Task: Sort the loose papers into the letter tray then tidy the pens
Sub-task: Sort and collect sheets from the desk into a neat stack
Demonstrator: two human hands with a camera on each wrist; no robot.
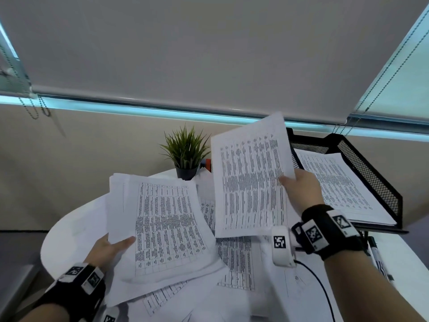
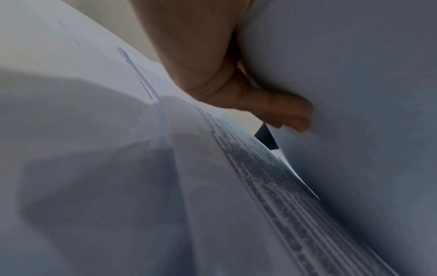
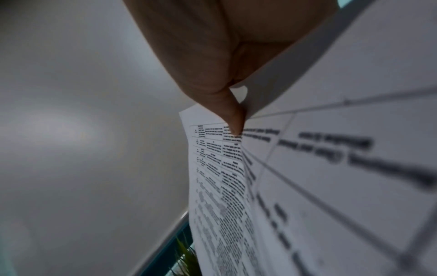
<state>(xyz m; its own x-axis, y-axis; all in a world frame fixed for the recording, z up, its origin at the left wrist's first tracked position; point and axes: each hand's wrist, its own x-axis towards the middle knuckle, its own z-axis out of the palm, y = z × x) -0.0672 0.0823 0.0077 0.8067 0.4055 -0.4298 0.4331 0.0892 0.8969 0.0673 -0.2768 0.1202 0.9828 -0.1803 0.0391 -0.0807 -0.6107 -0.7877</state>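
The paper-sorting step is in hand, and the pens are not yet touched. The right hand point(image 1: 299, 190) pinches one printed sheet point(image 1: 250, 180) by its right edge, thumb on the face, and holds it raised and tilted just left of the tray point(image 1: 371, 173), which already carries a stack point(image 1: 336, 182). The left hand point(image 1: 109, 248) grips a sheaf point(image 1: 162, 226) at its left edge, thumb on top and fingers point(image 2: 279, 110) curled under it, lifted above the loose papers point(image 1: 236, 263) spread over the table point(image 1: 67, 231). The next move, as I judge it, calls for carrying the sheet right, squaring it to the stack and lowering it flat between the mesh walls; held by one edge, it may sag and catch the rim. A pen point(image 1: 377, 256) shows only in part past the right wrist; others, if any, lie under paper or out of view. How many leaves the sheaf holds is hard to tell, perhaps several. A plant point(image 1: 185, 154) stands behind, with something orange half hidden beside it.
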